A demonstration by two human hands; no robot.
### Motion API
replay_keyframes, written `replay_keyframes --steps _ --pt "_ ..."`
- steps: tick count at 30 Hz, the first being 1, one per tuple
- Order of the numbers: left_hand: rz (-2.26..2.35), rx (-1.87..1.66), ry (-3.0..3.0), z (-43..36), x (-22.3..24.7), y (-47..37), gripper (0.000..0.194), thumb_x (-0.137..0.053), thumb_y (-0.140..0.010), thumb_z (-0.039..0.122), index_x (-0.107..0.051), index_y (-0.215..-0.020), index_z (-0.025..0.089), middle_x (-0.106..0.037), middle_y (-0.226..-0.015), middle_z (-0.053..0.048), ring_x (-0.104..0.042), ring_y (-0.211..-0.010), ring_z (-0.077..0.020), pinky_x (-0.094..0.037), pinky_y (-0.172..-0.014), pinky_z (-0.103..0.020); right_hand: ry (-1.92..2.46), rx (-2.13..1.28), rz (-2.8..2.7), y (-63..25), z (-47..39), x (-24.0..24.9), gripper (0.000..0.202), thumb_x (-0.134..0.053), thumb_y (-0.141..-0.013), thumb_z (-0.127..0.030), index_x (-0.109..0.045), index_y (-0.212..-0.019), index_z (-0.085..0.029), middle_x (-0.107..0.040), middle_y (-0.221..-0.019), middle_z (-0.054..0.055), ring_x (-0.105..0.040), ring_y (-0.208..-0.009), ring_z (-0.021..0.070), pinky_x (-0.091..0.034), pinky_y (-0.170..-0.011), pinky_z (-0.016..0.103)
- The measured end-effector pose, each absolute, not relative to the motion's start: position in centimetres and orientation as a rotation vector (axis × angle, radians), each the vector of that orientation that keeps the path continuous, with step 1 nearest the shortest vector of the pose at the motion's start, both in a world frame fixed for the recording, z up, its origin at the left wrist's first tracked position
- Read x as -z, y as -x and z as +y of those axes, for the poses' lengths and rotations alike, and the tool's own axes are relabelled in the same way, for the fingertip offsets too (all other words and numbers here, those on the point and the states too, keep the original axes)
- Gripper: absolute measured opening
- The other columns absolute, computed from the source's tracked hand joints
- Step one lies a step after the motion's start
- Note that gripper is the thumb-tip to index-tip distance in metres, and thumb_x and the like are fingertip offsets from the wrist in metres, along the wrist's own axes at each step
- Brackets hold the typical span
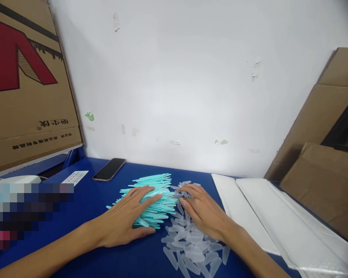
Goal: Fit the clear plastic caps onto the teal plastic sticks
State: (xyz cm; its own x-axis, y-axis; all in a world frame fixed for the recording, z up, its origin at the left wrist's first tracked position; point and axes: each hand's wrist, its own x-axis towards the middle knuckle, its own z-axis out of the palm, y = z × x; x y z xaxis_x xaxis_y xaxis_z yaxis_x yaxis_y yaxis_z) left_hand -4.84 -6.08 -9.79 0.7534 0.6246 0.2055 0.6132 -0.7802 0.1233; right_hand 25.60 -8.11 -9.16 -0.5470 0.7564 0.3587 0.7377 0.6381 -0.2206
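Teal sticks (160, 208) lie left-to-right beneath the left hand (135, 210).

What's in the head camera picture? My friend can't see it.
The left hand lies on a pile of teal sticks and the right hand is at cloudy plastic pieces, on a blue table. A phone and white envelopes lie nearby.

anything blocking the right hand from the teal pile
The left hand covers part of the teal pile, but nothing visible blocks the side facing the right hand, only loose translucent pieces around its fingertips.
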Motion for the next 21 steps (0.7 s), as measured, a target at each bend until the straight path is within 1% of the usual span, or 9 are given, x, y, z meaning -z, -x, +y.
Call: replay_keyframes --steps 4,7,9,12,15,17,19,21 --pt "1.017 -0.376 -2.912 -6.1 9.9 4.9 0.079 -0.059 -0.096 0.058 -0.02 -0.161 0.037 -0.029 -0.166 -0.01 -0.029 -0.151 -0.0418 -0.037 -0.116 -0.065 1.164 -0.122 -2.427 -25.5 -8.2 9.3 0.041 -0.032 -0.111 -0.03 -0.072 -0.118 -0.024 -0.06 -0.142 0.005 -0.046 -0.137 0.0238 -0.036 -0.116 0.046" --pt "1.01 -0.389 -2.908 -6.1 9.8 4.7 0.078 -0.06 -0.096 0.058 -0.021 -0.161 0.038 -0.029 -0.166 -0.01 -0.031 -0.15 -0.0429 -0.037 -0.115 -0.067 1.129 -0.118 -2.413 -25.4 -8.2 9.4 0.038 -0.033 -0.11 -0.028 -0.069 -0.123 -0.025 -0.061 -0.138 0.004 -0.048 -0.134 0.0229 -0.038 -0.113 0.045" --pt "0.975 -0.406 -2.92 -6.2 9.7 4.6 0.078 -0.061 -0.095 0.057 -0.023 -0.161 0.037 -0.03 -0.165 -0.01 -0.03 -0.15 -0.0427 -0.036 -0.115 -0.067 1.084 -0.069 -2.397 -25.3 -8.1 9.3 0.035 -0.036 -0.109 -0.025 -0.069 -0.121 -0.025 -0.065 -0.132 0.005 -0.052 -0.129 0.0233 -0.04 -0.11 0.044" --pt "0.945 -0.469 -2.922 -6.5 9.5 4.6 0.077 -0.066 -0.093 0.053 -0.028 -0.159 0.038 -0.034 -0.163 -0.01 -0.03 -0.15 -0.0409 -0.036 -0.116 -0.065 0.992 0.049 -2.36 -25.1 -8.1 8.9 0.03 -0.04 -0.107 -0.019 -0.07 -0.108 -0.021 -0.069 -0.12 0.007 -0.056 -0.119 0.0243 -0.042 -0.104 0.045" --pt "0.873 -0.441 -2.92 -6.8 8.8 4.6 0.074 -0.069 -0.093 0.046 -0.032 -0.156 0.036 -0.039 -0.158 -0.012 -0.036 -0.146 -0.0385 -0.041 -0.114 -0.06 0.907 0.149 -2.326 -25.0 -8.2 8.7 0.027 -0.043 -0.104 -0.016 -0.068 -0.095 -0.018 -0.07 -0.105 0.008 -0.059 -0.106 0.0242 -0.043 -0.099 0.047" --pt "0.803 -0.427 -2.934 -6.9 8.4 4.7 0.072 -0.07 -0.091 0.045 -0.036 -0.154 0.034 -0.043 -0.152 -0.013 -0.041 -0.141 -0.0376 -0.044 -0.111 -0.056 0.858 0.187 -2.315 -24.9 -8.3 8.6 0.025 -0.044 -0.103 -0.015 -0.066 -0.091 -0.018 -0.069 -0.096 0.008 -0.059 -0.098 0.0236 -0.043 -0.097 0.048" --pt "0.78 -0.454 -2.939 -6.8 8.0 4.8 0.067 -0.074 -0.088 0.047 -0.045 -0.146 0.031 -0.046 -0.145 -0.014 -0.046 -0.133 -0.0362 -0.047 -0.105 -0.05 0.824 0.206 -2.325 -24.8 -8.4 8.7 0.023 -0.046 -0.102 -0.016 -0.065 -0.091 -0.018 -0.068 -0.093 0.007 -0.059 -0.094 0.0232 -0.042 -0.095 0.048" --pt "0.774 -0.499 -2.949 -6.6 8.0 5.0 0.055 -0.077 -0.086 0.05 -0.055 -0.131 0.028 -0.051 -0.133 -0.012 -0.052 -0.118 -0.0318 -0.05 -0.092 -0.041 0.81 0.215 -2.351 -24.6 -8.6 8.8 0.018 -0.047 -0.101 -0.016 -0.064 -0.094 -0.019 -0.068 -0.093 0.007 -0.058 -0.093 0.0232 -0.042 -0.095 0.048"
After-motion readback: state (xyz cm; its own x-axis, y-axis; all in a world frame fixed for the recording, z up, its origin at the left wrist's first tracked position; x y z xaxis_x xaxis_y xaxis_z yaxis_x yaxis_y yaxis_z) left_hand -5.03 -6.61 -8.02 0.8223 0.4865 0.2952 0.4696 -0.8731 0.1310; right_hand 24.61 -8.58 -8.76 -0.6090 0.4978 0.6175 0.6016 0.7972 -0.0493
